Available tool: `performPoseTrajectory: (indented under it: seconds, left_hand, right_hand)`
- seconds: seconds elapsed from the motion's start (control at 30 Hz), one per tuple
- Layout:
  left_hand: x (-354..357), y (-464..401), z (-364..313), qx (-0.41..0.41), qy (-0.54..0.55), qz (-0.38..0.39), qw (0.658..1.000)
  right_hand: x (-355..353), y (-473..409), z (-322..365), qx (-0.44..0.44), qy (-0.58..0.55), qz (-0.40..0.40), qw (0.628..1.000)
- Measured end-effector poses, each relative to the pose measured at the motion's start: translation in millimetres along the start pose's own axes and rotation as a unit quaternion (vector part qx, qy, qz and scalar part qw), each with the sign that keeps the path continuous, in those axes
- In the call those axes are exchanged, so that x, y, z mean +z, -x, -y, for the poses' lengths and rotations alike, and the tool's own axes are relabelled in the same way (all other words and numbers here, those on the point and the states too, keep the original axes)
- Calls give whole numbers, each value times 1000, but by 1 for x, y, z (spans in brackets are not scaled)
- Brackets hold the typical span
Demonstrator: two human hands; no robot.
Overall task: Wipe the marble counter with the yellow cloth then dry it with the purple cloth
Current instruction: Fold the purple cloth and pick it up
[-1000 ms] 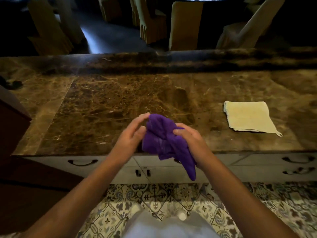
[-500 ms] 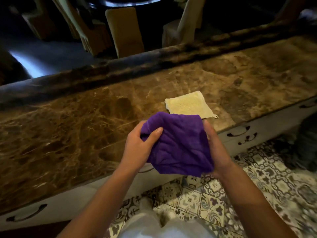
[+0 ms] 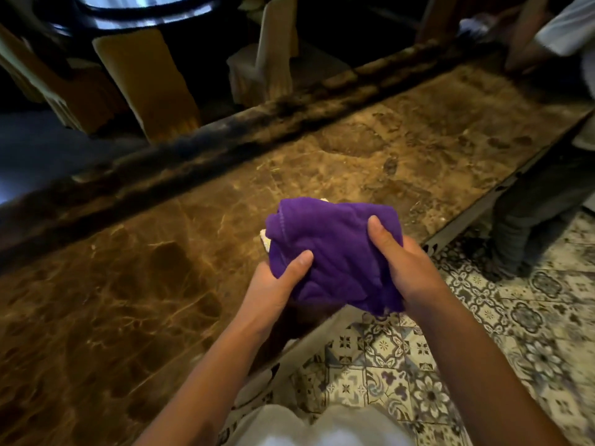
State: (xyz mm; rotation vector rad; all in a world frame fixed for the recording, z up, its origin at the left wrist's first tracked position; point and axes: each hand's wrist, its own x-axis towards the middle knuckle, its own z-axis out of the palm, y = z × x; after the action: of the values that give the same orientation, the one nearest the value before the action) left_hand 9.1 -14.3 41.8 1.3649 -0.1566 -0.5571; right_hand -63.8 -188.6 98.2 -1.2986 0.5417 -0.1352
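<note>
Purple cloth: a bunched, soft purple fabric cloth (image 3: 335,255) is held up in the air between both hands, over the near edge of the tabletop, with a stitched hem showing along its upper left fold.
Left hand: the left hand (image 3: 273,284) grips the lower left part of the purple cloth, thumb lying on top of the fabric and the fingers tucked beneath it.
Right hand: the right hand (image 3: 405,265) clasps the right side of the purple cloth, thumb pressed across its top and the fingers hidden behind the folds.
Yellow cloth: only pale slivers of the flat yellow cloth (image 3: 266,242) peek out at the purple cloth's left edge and at its top; it lies on the tabletop behind the purple bundle.
Tabletop: the brown veined marble tabletop (image 3: 128,284) runs diagonally across the view, with a darker raised ledge along its far side.
Floor: patterned floral tiles (image 3: 483,333) cover the floor on the near side.
Beyond the ledge: tan upholstered chairs (image 3: 145,82) stand in the dim area past the tabletop.
Far right: another person (image 3: 544,201) stands at the tabletop's end, only partly in view.
</note>
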Motion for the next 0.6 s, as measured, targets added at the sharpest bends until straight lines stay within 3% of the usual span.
performPoseTrajectory:
  seconds: [0.23,0.37,0.6]
  left_hand:
    - [15,-47,-10,28,-45,-50,997]
    - [38,-75,-5,9,-72,-75,995]
    - [88,-128,15,9,-152,-165,974]
  right_hand:
    - [-29,-40,11,-54,164,-47,984]
    - [-63,-75,18,-37,150,-39,987]
    - [-137,-163,27,-34,142,45,988]
